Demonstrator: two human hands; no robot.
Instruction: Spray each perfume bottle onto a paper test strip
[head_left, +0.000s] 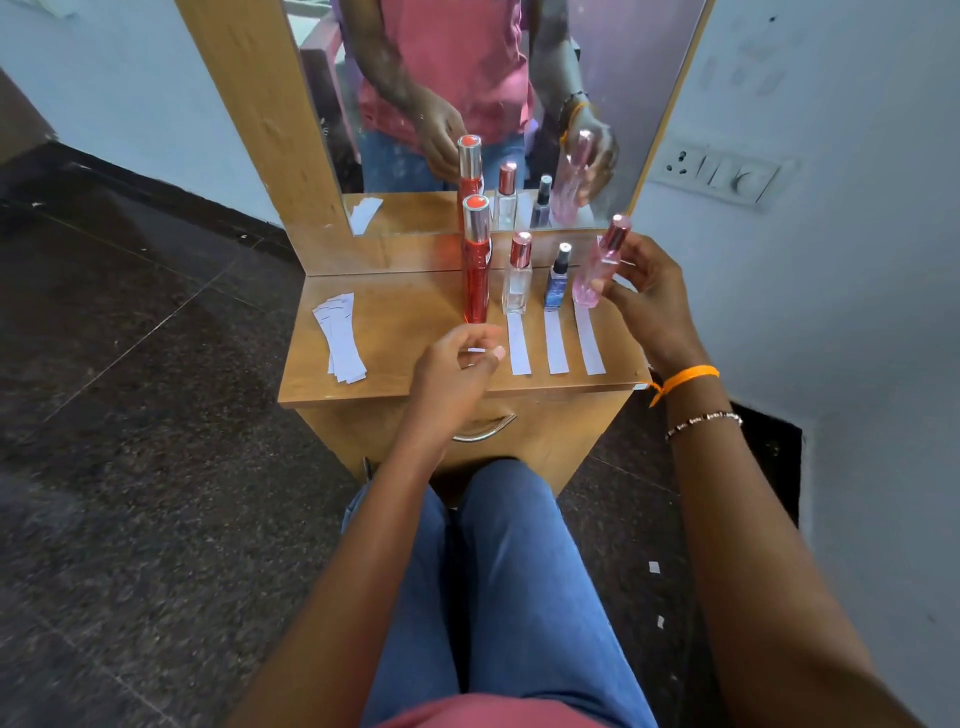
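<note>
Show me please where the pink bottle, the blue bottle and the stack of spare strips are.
pink bottle (597, 270), head view, on its glass body.
blue bottle (557, 288), head view, on its blue body.
stack of spare strips (340, 338), head view, on the top strip's middle.

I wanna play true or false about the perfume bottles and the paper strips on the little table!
1. The right hand holds the pink bottle. True.
2. The tall red bottle is lying on its side. False: it stands upright.
3. A loose pile of paper strips lies at the table's left side. True.
4. The blue bottle is the tallest. False: the red one is.
5. The left hand holds the clear bottle. False: that bottle stands untouched on the table.
</note>
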